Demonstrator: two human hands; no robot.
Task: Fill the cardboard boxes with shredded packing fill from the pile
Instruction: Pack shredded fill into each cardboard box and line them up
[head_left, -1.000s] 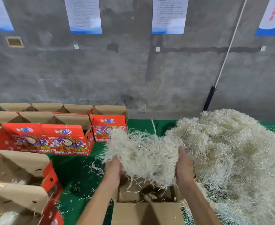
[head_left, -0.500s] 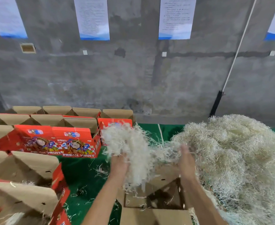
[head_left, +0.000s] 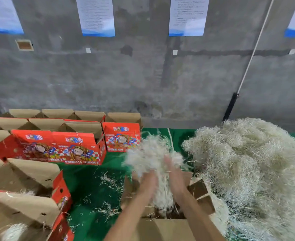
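Both our hands had come together since half a second before, when they were well apart with the fill stretched between them. Our left hand [head_left: 147, 183] and right hand [head_left: 175, 178] now pressed a clump of shredded fill [head_left: 152, 157] between the palms, fingers fairly straight, though motion blur kept us from telling just how they lay. The clump stood above the open cardboard box [head_left: 200, 192] right in front of us, its lower strands hanging down into the opening. To our right the big pile of fill [head_left: 247, 162] lay on the green cloth [head_left: 91, 185], touching the box's right flaps. Loose strands were scattered over the cloth to the left of the box. Further left, rows of red printed fruit boxes [head_left: 77, 148] stood with their brown flaps up, and the nearest one at the lower left [head_left: 30, 206] showed some pale fill inside. Behind everything rose a grey concrete wall [head_left: 143, 75] with printed paper sheets [head_left: 96, 16] hung along its top.
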